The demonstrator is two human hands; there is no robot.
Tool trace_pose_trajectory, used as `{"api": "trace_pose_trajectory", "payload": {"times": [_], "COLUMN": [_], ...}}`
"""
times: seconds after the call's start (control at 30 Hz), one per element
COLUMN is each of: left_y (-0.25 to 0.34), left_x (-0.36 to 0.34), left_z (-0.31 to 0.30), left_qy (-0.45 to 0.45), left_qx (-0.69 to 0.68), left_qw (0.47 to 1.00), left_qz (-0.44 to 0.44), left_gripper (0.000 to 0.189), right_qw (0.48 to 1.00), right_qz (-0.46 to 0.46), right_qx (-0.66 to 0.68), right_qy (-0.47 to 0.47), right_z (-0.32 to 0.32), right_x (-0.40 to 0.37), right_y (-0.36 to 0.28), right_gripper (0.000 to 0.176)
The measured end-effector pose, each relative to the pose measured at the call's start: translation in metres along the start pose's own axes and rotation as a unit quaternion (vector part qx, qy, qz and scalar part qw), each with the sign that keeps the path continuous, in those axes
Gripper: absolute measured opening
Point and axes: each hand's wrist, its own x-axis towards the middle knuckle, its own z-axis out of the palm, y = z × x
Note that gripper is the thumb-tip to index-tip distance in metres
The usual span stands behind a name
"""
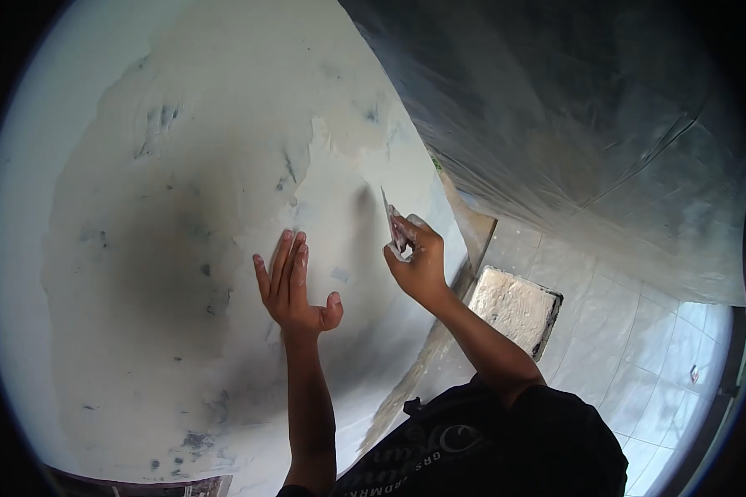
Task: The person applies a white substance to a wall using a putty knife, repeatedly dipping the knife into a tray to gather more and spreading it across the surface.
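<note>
A pale wall (199, 124) with patches of putty and dark scuffs fills the left and middle of the head view. My left hand (296, 294) lies against it, fingers stretched out and thumb apart, holding nothing. To its right, my right hand (419, 258) is closed around a putty knife (385, 205). The knife's thin blade shows edge-on, pointing up close to the wall, and the fingers hide its handle. White smears cover the fingertips of both hands. Between the hands runs a fresh, smoother band of putty (331, 190) with a ragged left edge.
A rectangular tray (549, 325) holding cream-coloured putty (510, 302) sits on the tiled floor (613, 331), right of my right forearm. Clear plastic sheeting (572, 124) hangs at the upper right. A dark-framed edge (133, 487) shows at the bottom left.
</note>
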Motion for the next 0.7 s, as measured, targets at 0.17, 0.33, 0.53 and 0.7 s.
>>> {"api": "trace_pose_trajectory", "payload": {"times": [0.17,0.33,0.53,0.7], "left_y": [0.001,0.002,0.004,0.002], "left_x": [0.002,0.002,0.004,0.003], "left_z": [0.002,0.001,-0.001,0.000], "left_qy": [0.017,0.012,0.006,0.018], "left_qx": [0.003,0.009,0.012,-0.002], "left_qw": [1.000,1.000,1.000,1.000], "left_qz": [-0.006,-0.009,-0.008,-0.007], "left_gripper": [0.054,0.055,0.055,0.056], "right_qw": [0.982,0.977,0.995,0.996], "right_qz": [-0.105,-0.140,-0.068,0.034], "right_qx": [-0.048,-0.138,-0.052,0.072], "right_qy": [0.149,0.087,-0.041,-0.046], "right_z": [0.001,0.041,0.050,0.011], "right_x": [0.112,0.147,0.009,-0.008], "right_y": [0.000,0.005,-0.023,-0.052], "right_gripper": [0.046,0.049,0.052,0.042]}}
